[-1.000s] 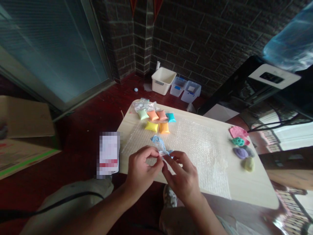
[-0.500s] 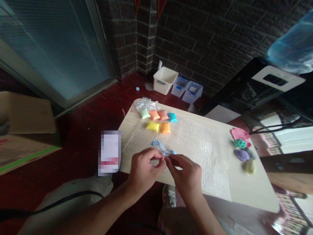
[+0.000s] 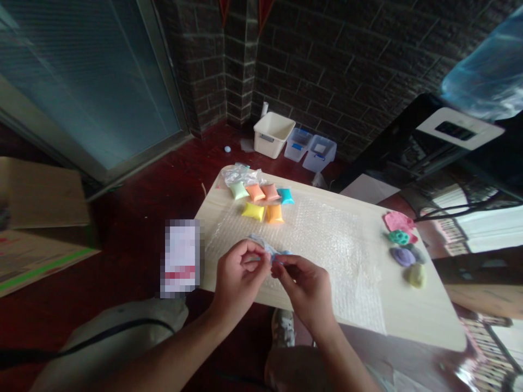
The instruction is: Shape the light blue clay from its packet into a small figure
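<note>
Between my hands is a clear plastic wrapper [image 3: 258, 239] with light blue clay residue on it. My left hand [image 3: 241, 275] pinches the wrapper between thumb and fingers. My right hand [image 3: 308, 288] is closed beside it, its fingertips pinched at a bit of light blue clay [image 3: 284, 252], mostly hidden by the fingers. Both hands are over the bubble wrap [image 3: 327, 239] near the table's front edge. Just beyond them lie a yellow clay packet [image 3: 253, 212] and an orange clay packet [image 3: 275, 214]. Behind these sit a row of pale green, orange-pink and turquoise packets [image 3: 285, 196].
On the table's [image 3: 433, 321] right end lie pink clay [image 3: 398, 222], green clay [image 3: 399, 237], purple clay [image 3: 402, 256] and yellowish clay [image 3: 417, 276]. A crumpled clear bag [image 3: 241, 175] is at the back left corner. Bins [image 3: 273, 136] stand on the floor behind; a cardboard box [image 3: 44, 218] is at left.
My hands stay close together and shift slightly as the fingers work at the wrapper. Its blue-smeared end has sunk lower and nearer my left hand. The packets have not moved.
</note>
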Available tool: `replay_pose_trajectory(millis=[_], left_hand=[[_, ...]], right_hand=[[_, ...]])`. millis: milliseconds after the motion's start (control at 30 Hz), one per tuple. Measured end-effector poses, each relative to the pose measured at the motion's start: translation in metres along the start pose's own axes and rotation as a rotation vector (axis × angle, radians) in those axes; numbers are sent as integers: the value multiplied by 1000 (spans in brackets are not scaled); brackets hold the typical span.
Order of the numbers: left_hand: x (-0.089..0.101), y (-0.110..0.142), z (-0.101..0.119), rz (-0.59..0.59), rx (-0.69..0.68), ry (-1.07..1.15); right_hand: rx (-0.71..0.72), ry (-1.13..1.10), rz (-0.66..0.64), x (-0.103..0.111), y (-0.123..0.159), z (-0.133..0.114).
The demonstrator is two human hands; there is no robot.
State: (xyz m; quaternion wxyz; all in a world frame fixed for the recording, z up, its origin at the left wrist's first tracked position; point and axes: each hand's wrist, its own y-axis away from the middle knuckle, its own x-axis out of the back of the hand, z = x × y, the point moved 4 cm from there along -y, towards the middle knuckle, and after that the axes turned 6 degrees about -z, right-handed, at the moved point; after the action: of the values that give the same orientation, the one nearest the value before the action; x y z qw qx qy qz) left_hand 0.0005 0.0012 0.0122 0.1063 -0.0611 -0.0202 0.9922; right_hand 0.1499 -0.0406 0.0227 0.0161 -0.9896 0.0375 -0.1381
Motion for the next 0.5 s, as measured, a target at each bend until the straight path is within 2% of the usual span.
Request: replay_pose_trajectory(millis=[100,200,333,500], left_hand=[[-5,-2,-12,-51,162,134],[-6,-2,-16,-69,202,109],[-2,-1,-10,-92,128,-66],[-2,1,4,-119,-30,-335]], right_hand=[[89,156,12,-4,3,-4],[72,111,42,-4,5,-3],[3,116,90,3,2,-2],[23,267,22,12,-3,-4]])
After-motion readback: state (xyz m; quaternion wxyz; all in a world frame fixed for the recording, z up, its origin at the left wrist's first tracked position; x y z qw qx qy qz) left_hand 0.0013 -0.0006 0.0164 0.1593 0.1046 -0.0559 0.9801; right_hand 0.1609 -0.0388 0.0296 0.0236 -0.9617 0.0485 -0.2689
